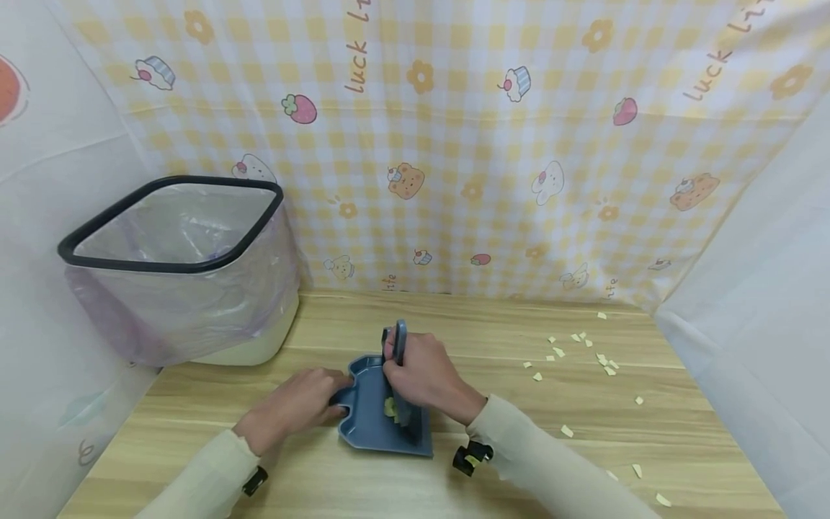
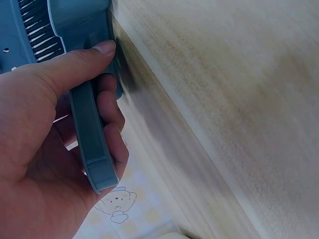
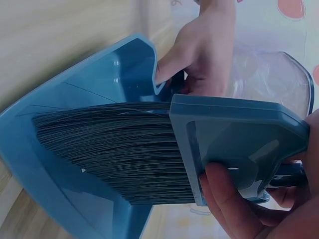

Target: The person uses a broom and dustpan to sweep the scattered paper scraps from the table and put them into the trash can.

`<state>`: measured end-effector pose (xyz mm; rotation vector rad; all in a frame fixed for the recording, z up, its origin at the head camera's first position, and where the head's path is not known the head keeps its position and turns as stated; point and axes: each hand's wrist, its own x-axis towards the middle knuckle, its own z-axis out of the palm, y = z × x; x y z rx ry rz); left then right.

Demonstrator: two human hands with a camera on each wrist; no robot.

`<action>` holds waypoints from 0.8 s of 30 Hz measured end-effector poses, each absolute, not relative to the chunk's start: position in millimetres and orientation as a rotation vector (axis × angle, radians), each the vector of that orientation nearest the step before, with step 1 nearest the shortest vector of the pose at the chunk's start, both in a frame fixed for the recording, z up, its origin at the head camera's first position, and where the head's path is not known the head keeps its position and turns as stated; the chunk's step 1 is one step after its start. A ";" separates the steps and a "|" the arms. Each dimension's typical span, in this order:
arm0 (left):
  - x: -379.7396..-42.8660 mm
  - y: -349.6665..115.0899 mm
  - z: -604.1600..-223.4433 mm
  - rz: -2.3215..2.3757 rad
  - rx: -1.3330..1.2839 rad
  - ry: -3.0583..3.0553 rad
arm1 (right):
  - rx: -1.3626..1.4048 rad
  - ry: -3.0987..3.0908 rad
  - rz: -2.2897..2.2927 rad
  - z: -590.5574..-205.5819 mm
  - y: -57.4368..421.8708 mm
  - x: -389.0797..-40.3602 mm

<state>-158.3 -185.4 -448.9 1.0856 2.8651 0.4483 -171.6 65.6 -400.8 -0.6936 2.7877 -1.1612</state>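
Note:
My left hand [image 1: 310, 398] grips the short handle [image 2: 92, 134] of a blue dustpan [image 1: 372, 425], which lies on the wooden table with its wide edge facing right. In my right hand [image 1: 424, 371] is a small blue brush [image 3: 239, 144], held by its handle above the pan. Its dark bristles [image 3: 114, 149] reach down into the pan in the right wrist view. Beside the bristles, inside the pan, sit some pale yellow scraps [image 1: 390, 409] of what looks like paper; the brush partly hides them.
Several pale yellow scraps [image 1: 559, 352] lie scattered over the right side of the table [image 1: 519, 461]. At the back left stands a bin [image 1: 253, 317] with a black rim and a translucent bag liner. A patterned curtain [image 1: 454, 144] hangs behind the table.

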 end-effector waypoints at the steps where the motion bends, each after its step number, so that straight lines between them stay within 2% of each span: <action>1: -158.4 -185.3 -448.8 0.446 1.086 2.866 | -0.698 2.786 -1.163 -400.7 64.2 -171.7; 24: -158.4 -185.5 -451.4 0.399 1.097 2.887 | -0.724 2.784 -1.152 -388.6 78.6 -172.7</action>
